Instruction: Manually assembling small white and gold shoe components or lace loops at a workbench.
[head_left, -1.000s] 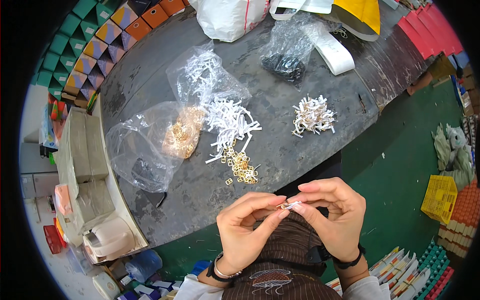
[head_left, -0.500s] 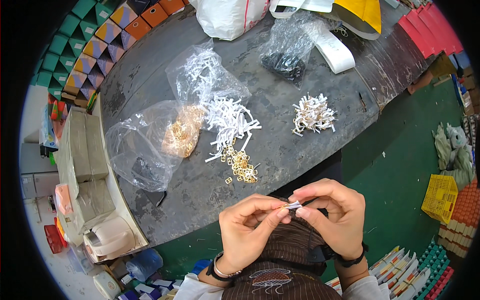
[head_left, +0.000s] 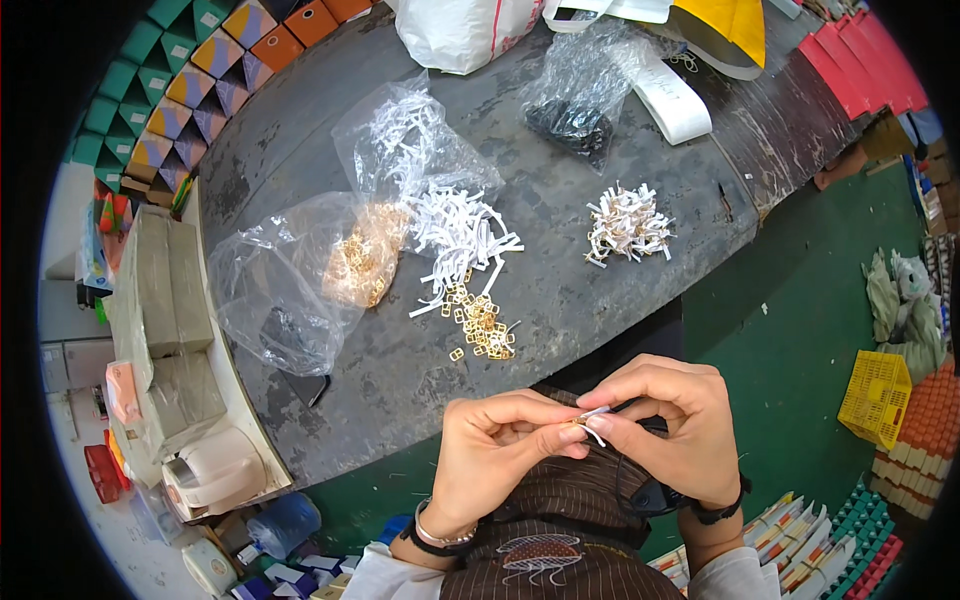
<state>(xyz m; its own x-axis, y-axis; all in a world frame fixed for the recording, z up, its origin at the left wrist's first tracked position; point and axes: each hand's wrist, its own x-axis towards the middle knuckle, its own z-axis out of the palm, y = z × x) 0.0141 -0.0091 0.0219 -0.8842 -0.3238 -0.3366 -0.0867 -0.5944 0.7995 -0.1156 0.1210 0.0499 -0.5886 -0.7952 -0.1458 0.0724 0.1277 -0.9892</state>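
Note:
In front of my body, just off the table's near edge, both hands meet in a pinch. My left hand (head_left: 500,455) grips a small gold buckle (head_left: 577,421), mostly covered by the fingertips. Between the thumb and fingers of my right hand (head_left: 675,425) is a narrow white strip (head_left: 596,411), which passes at the buckle with its two ends apart. Beyond the hands lies a loose heap of gold buckles (head_left: 485,332). Behind that is a pile of loose white strips (head_left: 450,230). To the right sits a heap of white strips with gold bits (head_left: 630,225).
On the dark worn table (head_left: 560,310) lie a clear bag of gold buckles (head_left: 355,270), a clear bag of white strips (head_left: 405,130) and a bag with black contents (head_left: 570,125). Boxes (head_left: 165,245) line the left. A yellow crate (head_left: 875,398) stands on the green floor.
The white strip's ends, close together before, now spread apart at the buckle. Both hands stay pinched together in nearly the same place.

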